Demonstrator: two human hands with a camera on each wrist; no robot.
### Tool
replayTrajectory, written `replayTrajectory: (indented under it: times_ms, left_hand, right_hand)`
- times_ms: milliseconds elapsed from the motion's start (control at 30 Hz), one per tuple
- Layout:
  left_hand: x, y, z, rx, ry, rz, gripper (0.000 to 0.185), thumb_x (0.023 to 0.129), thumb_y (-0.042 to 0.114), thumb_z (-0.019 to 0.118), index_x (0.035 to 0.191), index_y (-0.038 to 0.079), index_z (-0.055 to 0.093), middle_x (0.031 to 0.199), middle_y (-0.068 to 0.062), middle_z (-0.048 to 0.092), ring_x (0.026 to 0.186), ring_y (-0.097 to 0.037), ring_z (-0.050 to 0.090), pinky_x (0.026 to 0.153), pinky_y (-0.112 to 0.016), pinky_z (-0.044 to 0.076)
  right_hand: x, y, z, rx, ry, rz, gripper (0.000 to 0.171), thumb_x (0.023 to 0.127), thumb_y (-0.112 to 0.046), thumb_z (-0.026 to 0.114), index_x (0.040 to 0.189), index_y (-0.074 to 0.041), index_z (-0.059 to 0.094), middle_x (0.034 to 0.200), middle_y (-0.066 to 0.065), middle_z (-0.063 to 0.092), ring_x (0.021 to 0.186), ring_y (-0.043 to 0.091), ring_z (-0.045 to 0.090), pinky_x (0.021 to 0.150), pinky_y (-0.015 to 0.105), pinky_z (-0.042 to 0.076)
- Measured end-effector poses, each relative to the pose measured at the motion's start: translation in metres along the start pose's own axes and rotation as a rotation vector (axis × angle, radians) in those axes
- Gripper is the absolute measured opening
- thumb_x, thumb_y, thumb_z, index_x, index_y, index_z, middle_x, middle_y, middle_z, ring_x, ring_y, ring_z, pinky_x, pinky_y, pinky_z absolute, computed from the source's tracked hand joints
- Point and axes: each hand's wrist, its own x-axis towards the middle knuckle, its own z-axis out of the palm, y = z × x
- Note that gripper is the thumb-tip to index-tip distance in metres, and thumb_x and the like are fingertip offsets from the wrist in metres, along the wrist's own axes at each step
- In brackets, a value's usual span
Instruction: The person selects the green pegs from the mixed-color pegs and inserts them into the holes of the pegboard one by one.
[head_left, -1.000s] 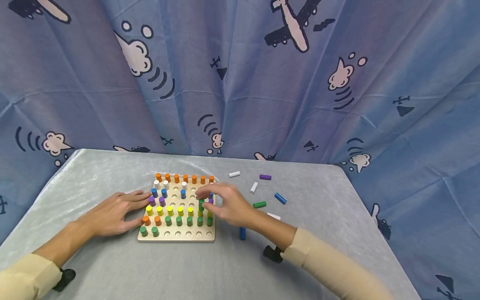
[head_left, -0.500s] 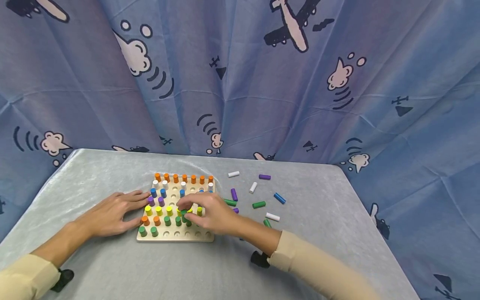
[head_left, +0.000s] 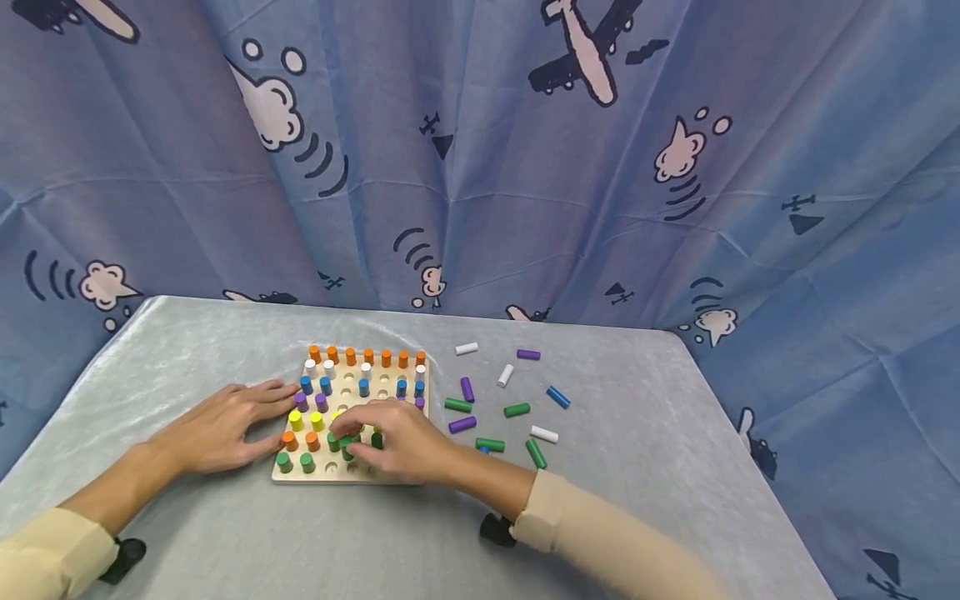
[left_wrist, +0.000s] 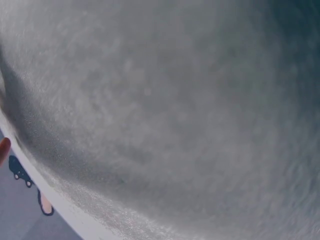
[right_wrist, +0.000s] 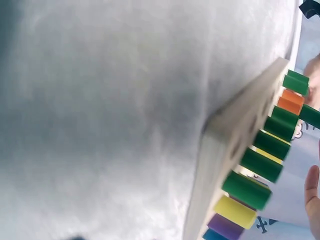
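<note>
A wooden pegboard [head_left: 318, 478] lies on the table with rows of coloured pegs standing in it. My right hand [head_left: 401, 442] pinches a green peg [right_wrist: 311, 116] between thumb and fingers, over the front rows of the board. In the right wrist view this peg is above the tops of the standing ones. Near its lower end, two green pegs [head_left: 307, 462] stand at the left of the front row, with bare holes to their right. My left hand [head_left: 225, 429] lies flat on the table, fingertips at the board's left edge. The left wrist view mostly shows cloth.
Loose pegs lie right of the board, among them a blue peg [head_left: 558, 397], a white peg [head_left: 544, 434], a purple peg [head_left: 462, 425] and a green peg [head_left: 536, 454]. A blue patterned curtain [head_left: 480, 167] hangs behind the grey cloth-covered table [head_left: 615, 467].
My right hand has moved left and toward the board's front rows, carrying the green peg. The left hand has stayed at the board's left edge.
</note>
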Motion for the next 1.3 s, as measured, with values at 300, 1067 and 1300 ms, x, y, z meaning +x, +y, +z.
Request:
replayTrajectory:
  times_ms: [300,1067,1300]
  left_hand:
    - [0.000,0.000,0.000,0.000,-0.009,-0.004,0.055,0.092,0.038,0.067,0.133,0.002,0.063,0.143,-0.010,0.056,0.130,-0.037,0.053,0.094,-0.058,0.046]
    - [-0.001,0.000,-0.001,0.005,-0.028,-0.018,0.055,0.092,0.037,0.067,0.134,0.002,0.062,0.144,-0.010,0.055,0.131,-0.036,0.052,0.093,-0.058,0.045]
    - [0.001,-0.001,0.000,0.013,-0.018,-0.005,0.054,0.092,0.037,0.067,0.134,0.002,0.062,0.143,-0.010,0.056,0.130,-0.036,0.053,0.093,-0.057,0.046]
  right_hand:
    - [0.001,0.004,0.015,0.047,-0.011,0.000,0.024,0.089,-0.006,0.074,0.113,-0.005,0.070,0.103,0.001,0.074,0.094,0.003,0.065,0.086,0.017,0.050]
    - [0.009,0.006,0.031,0.017,-0.043,0.031,0.025,0.090,-0.005,0.072,0.115,-0.008,0.070,0.105,-0.002,0.074,0.095,0.004,0.065,0.087,0.013,0.046]
    - [0.010,0.007,0.032,0.006,-0.031,0.007,0.024,0.090,-0.007,0.073,0.113,-0.010,0.071,0.104,-0.003,0.073,0.092,0.007,0.065,0.085,0.011,0.043]
